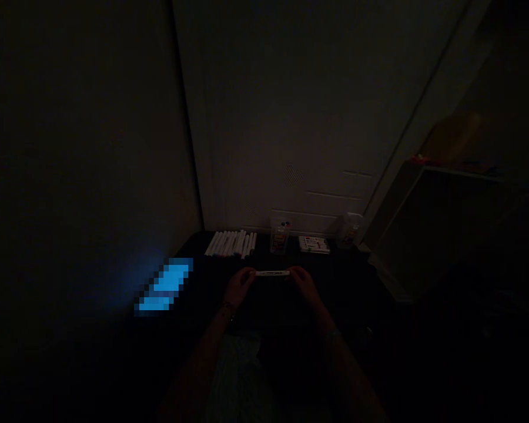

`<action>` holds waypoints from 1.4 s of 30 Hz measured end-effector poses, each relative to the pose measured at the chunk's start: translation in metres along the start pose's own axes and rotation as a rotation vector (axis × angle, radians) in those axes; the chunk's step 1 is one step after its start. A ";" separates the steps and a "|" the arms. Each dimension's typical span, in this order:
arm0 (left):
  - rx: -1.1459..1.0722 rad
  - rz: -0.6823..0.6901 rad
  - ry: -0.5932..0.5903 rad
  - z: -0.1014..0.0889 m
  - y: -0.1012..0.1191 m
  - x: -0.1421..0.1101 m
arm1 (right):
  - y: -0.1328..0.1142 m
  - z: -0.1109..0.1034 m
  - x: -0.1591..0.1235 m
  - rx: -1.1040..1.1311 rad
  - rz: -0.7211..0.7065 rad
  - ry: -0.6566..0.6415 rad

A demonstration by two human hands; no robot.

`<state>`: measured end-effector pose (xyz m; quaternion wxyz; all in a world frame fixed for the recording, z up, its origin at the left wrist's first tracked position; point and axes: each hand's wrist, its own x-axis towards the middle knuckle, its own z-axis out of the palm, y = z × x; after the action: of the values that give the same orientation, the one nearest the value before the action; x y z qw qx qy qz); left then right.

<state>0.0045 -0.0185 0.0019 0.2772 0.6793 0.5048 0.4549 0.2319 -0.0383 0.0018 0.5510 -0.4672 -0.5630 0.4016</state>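
Note:
A white marker [272, 273] lies level between my two hands, above the dark tabletop. My left hand [241, 284] pinches its left end, and my right hand [303, 283] grips the right end. Beyond my left hand, a row of white markers [231, 242] lies side by side, some with coloured tips. Behind the held marker stands a clear pouch [280, 234] with a printed label. To its right is a flat pack of markers [314, 244], white with dark and red print. The dim light hides finer detail on the marker.
At the left edge of the dark table [273, 305] glows a blurred blue screen [164, 286]. Another clear package [350, 230] stands at the back right. A pale wall [291, 117] rises behind, and a shelf unit [449, 223] stands on the right.

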 end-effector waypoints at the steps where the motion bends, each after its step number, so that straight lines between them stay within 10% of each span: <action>1: -0.004 0.009 0.002 0.000 -0.001 0.001 | 0.000 0.000 0.000 0.001 0.003 -0.003; 42: -0.083 -0.043 0.018 0.001 -0.002 0.001 | -0.001 -0.001 0.001 -0.015 -0.020 0.007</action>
<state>0.0044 -0.0167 0.0006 0.3104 0.6521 0.5025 0.4752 0.2325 -0.0379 0.0033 0.5532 -0.4671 -0.5687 0.3904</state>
